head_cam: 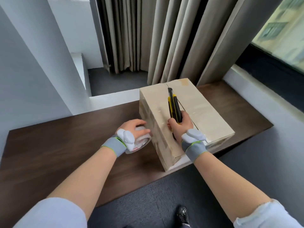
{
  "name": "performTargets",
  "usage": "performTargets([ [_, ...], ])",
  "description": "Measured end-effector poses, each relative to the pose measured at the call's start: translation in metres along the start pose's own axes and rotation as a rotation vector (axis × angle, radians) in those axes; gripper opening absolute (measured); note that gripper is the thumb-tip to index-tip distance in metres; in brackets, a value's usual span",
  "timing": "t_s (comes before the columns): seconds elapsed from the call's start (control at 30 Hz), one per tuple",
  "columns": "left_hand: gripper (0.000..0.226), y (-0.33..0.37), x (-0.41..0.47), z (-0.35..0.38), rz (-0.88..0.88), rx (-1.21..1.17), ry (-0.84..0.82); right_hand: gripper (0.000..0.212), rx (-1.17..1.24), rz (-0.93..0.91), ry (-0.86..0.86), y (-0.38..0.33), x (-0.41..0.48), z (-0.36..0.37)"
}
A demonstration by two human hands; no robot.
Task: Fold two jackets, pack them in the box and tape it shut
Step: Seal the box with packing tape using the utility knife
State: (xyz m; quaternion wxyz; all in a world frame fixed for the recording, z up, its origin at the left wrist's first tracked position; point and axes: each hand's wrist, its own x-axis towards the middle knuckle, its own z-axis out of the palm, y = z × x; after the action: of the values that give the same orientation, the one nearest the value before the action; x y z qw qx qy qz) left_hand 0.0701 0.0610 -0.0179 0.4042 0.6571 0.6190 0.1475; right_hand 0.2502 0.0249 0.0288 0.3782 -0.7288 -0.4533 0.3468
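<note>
A closed cardboard box lies on the dark wooden table, its top flaps meeting along a centre seam. My right hand grips a yellow and black utility knife over the box top, blade end pointing away from me. My left hand holds a roll of clear tape against the box's left side, near the table surface. The jackets are not visible.
Grey curtains hang behind the box. A window with a dark sill runs along the right. White walls stand at the left. Dark carpet and a black shoe show below the table's near edge.
</note>
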Motion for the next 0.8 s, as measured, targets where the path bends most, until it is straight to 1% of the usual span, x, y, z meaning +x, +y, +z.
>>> performTargets([
  [0.07,0.050,-0.005,-0.001,-0.003,-0.043,0.031,-0.001,0.007,-0.006,-0.006,0.016,-0.001,-0.003,0.000],
  [0.1,0.049,-0.007,-0.002,-0.003,-0.042,0.030,-0.001,0.007,-0.015,-0.010,0.023,-0.002,-0.004,0.001],
  [0.13,0.044,-0.010,-0.003,-0.001,-0.026,0.018,-0.004,0.007,-0.033,-0.010,0.018,-0.002,-0.005,0.001],
  [0.2,0.023,-0.012,-0.004,0.005,0.042,-0.035,-0.009,0.008,-0.071,-0.009,0.004,-0.006,-0.008,0.001],
  [0.23,0.013,-0.013,-0.004,0.006,0.081,-0.073,0.008,0.011,-0.104,-0.015,0.001,-0.010,-0.010,0.000],
  [0.27,0.008,-0.015,-0.004,0.006,0.110,-0.108,0.028,0.015,-0.138,-0.027,-0.010,-0.015,-0.013,0.000],
  [0.3,0.009,-0.015,-0.003,0.004,0.126,-0.119,0.036,0.020,-0.177,-0.049,-0.025,-0.018,-0.016,0.001],
  [0.37,0.013,-0.015,-0.001,0.000,0.153,-0.085,-0.002,0.025,-0.283,-0.111,-0.048,-0.024,-0.026,0.004],
  [0.5,0.014,-0.015,0.005,-0.003,0.148,-0.078,-0.056,0.029,-0.580,-0.191,-0.137,-0.019,-0.058,0.018],
  [0.57,0.015,-0.017,0.006,-0.003,0.130,-0.096,-0.061,0.025,-0.757,-0.161,-0.165,-0.015,-0.073,0.024],
  [0.67,0.017,-0.016,0.007,-0.005,0.134,-0.061,-0.043,0.007,-0.913,-0.088,-0.197,-0.016,-0.086,0.029],
  [0.8,0.018,-0.016,0.009,-0.005,0.112,-0.035,-0.013,0.009,-1.000,-0.060,-0.194,-0.023,-0.090,0.030],
])
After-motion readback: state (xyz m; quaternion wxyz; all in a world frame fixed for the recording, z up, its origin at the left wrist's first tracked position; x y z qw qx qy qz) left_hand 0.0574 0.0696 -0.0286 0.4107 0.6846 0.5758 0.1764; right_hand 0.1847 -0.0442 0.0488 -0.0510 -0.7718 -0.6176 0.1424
